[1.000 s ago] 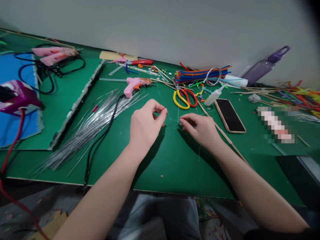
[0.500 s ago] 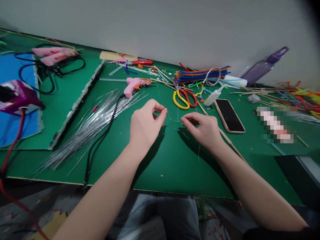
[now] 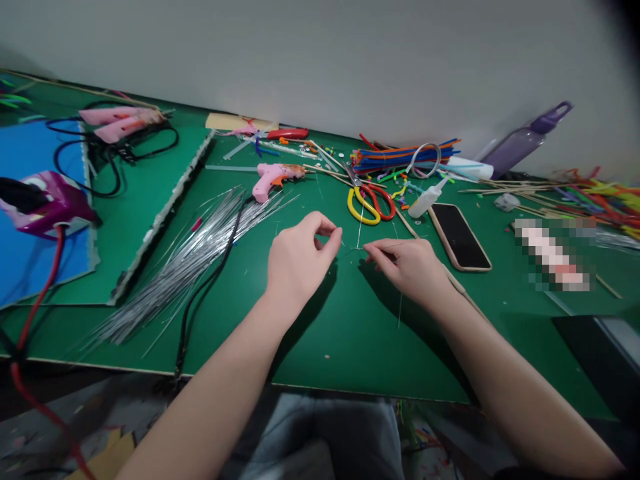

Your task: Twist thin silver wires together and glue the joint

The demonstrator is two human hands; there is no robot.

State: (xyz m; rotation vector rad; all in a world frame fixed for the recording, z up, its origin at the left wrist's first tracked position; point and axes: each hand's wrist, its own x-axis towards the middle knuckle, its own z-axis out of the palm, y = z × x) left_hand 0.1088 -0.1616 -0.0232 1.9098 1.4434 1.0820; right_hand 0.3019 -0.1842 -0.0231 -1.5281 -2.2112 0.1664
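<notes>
My left hand [image 3: 299, 259] hovers over the green table [image 3: 345, 333] with thumb and forefinger pinched on one end of a thin silver wire [image 3: 353, 249]. My right hand [image 3: 411, 267] faces it, fingers pinched on the wire's other side. A second fine wire [image 3: 359, 229] crosses the first between my fingertips and runs up toward the scissors. Another thin strand [image 3: 400, 311] hangs down below my right hand.
A heap of silver wires [image 3: 190, 257] and a black cable [image 3: 207, 290] lie left. A pink glue gun [image 3: 273, 178], yellow-red scissors [image 3: 370, 202], a glue bottle [image 3: 427, 197], a phone [image 3: 459, 236], pipe cleaners [image 3: 400, 155], wooden sticks [image 3: 447, 280] and a purple bottle [image 3: 525, 139] lie beyond.
The view has shifted slightly down and right. My hands stay pinched on the wire, the right fingers straightening a little toward the left hand.
</notes>
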